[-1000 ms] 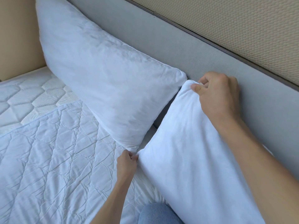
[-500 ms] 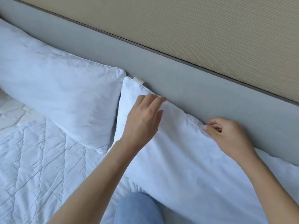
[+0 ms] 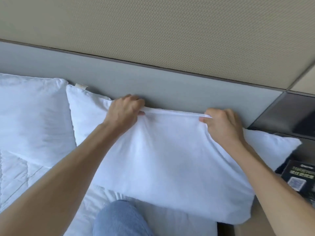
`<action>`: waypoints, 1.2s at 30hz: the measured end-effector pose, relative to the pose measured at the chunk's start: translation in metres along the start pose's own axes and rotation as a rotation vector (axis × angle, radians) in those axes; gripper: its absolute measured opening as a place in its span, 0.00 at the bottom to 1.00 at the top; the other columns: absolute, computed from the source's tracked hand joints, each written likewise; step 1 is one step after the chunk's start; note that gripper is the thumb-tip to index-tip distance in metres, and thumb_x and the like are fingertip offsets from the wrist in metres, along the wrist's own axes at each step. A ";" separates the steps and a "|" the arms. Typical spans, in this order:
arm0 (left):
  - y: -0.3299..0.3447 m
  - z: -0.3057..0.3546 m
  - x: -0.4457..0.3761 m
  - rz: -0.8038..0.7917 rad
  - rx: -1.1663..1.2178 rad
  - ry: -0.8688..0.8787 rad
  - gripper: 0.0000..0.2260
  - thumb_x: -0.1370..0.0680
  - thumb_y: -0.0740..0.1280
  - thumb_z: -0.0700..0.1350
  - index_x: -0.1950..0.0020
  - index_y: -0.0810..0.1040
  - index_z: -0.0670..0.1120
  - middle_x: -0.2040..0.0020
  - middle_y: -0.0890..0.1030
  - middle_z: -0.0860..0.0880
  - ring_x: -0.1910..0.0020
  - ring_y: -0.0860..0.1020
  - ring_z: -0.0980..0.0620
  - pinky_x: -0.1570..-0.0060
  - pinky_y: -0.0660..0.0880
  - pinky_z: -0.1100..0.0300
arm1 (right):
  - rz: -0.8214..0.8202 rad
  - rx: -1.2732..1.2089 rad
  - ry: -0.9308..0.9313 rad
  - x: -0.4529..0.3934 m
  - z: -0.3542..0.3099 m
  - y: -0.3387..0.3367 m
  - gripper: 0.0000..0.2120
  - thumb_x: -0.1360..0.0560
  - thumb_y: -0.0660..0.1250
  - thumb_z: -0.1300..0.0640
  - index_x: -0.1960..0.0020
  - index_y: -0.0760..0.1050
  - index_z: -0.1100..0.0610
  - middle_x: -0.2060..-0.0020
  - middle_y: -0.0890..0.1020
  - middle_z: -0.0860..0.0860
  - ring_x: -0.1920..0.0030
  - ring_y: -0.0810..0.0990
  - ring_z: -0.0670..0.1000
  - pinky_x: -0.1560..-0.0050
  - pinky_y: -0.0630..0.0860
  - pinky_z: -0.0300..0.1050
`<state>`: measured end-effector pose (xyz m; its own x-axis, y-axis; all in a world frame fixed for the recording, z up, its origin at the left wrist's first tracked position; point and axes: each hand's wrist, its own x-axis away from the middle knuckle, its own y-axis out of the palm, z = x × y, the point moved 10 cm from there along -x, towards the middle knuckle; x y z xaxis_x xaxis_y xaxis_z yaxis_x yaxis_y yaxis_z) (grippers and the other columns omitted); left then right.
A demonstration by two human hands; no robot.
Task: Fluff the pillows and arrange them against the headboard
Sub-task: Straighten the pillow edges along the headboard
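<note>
Two white pillows lean against the grey headboard (image 3: 170, 86). The left pillow (image 3: 32, 114) rests untouched at the left edge of the view. The right pillow (image 3: 170, 160) stands beside it, its top edge pulled taut between my hands. My left hand (image 3: 124, 113) pinches that top seam left of centre. My right hand (image 3: 223, 125) pinches the same seam further right. A small tag sticks up at the right pillow's top left corner.
A beige textured wall panel (image 3: 153, 28) rises above the headboard. A dark bedside surface (image 3: 289, 113) with a black printed card (image 3: 300, 176) sits at the right. The white quilted bedcover (image 3: 22, 176) lies at the left, and a knee in blue jeans (image 3: 119, 218) rests on the bed.
Both hands slid right along the right pillow's top edge and now grip the seam, stretching it. The view turned right, bringing the bedside surface into sight.
</note>
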<state>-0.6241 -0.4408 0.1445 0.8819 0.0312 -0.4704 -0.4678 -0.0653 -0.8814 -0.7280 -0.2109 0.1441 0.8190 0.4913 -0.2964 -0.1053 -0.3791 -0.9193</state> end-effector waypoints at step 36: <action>-0.006 0.078 0.022 -0.213 0.083 0.099 0.11 0.28 0.74 0.40 0.55 0.72 0.47 0.59 0.80 0.47 0.64 0.78 0.38 0.68 0.67 0.55 | -0.146 -0.266 -0.248 0.064 0.042 -0.009 0.21 0.30 0.70 0.63 0.70 0.60 0.50 0.75 0.65 0.49 0.71 0.62 0.53 0.70 0.60 0.48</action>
<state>-0.6066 -0.3619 0.1360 0.9607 -0.0623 -0.2705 -0.2701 0.0141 -0.9627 -0.6988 -0.1430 0.1228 0.6497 0.7177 -0.2505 0.1791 -0.4648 -0.8671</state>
